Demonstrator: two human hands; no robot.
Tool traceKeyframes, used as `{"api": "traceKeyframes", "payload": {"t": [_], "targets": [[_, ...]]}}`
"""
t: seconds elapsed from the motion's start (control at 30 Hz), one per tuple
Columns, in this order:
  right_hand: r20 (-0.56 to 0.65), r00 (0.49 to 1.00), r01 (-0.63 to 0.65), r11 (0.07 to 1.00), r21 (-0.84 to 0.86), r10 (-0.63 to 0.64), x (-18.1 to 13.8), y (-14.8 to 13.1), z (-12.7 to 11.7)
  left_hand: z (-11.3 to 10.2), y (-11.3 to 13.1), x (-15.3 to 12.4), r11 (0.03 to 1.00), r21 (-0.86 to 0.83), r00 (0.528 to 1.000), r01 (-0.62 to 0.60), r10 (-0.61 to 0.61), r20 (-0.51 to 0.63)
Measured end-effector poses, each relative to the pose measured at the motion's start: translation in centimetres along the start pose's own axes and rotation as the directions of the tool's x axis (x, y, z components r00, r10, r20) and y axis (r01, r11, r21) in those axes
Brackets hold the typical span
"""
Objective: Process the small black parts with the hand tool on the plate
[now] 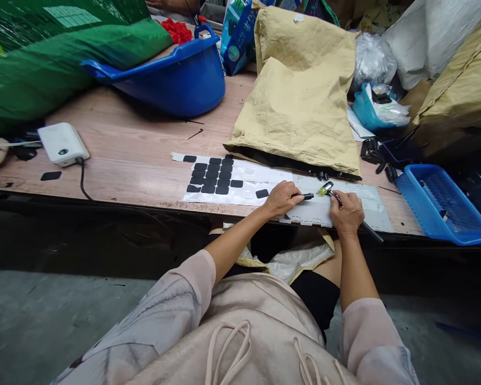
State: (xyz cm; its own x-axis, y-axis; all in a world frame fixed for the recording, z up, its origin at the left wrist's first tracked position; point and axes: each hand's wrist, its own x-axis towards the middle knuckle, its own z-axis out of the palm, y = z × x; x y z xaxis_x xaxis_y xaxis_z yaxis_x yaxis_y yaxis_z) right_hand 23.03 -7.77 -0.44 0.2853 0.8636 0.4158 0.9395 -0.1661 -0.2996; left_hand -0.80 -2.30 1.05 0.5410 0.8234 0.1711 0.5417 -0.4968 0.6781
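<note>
My left hand is closed in a pinch on a small black rod-like part, whose exact kind I cannot make out. Its tip points right, over a taped pale sheet at the table's front edge. My right hand is wrapped round a small hammer with a dark handle, a shiny metal head and a yellow-green end. The hammer head is just right of the black part, apart from it. Left of my hands, several black rounded pads lie on a white sheet.
A large yellow sack lies behind my hands, with small black parts at its mouth. To the right is a blue basket; a turquoise basket stands farther back. A big blue basin and a white corded box are left.
</note>
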Motion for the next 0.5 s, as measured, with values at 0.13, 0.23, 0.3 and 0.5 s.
{"api": "traceKeyframes", "payload": {"t": [0.13, 0.23, 0.3, 0.5], "targets": [[-0.001, 1.0, 0.002, 1.0, -0.007, -0.002, 0.0, 0.0, 0.0, -0.4, 1.9, -3.5, 0.973, -0.02, 0.967, -0.229, 0.23, 0.107], [-0.014, 1.0, 0.009, 1.0, -0.006, -0.009, 0.0, 0.1, 0.1, 0.4, 2.9, -7.6, 0.941, -0.066, 0.879, -0.331, 0.333, 0.342], [-0.023, 1.0, 0.014, 1.0, -0.004, -0.014, 0.0, 0.2, 0.2, 1.5, 2.7, -9.9, 0.963, -0.026, 0.845, -0.268, 0.247, 0.475], [-0.038, 0.999, 0.031, 0.999, 0.011, -0.031, 0.0, 0.3, 0.4, 4.2, -0.2, -12.5, 0.944, 0.309, 0.755, 0.113, -0.283, 0.591]]}}
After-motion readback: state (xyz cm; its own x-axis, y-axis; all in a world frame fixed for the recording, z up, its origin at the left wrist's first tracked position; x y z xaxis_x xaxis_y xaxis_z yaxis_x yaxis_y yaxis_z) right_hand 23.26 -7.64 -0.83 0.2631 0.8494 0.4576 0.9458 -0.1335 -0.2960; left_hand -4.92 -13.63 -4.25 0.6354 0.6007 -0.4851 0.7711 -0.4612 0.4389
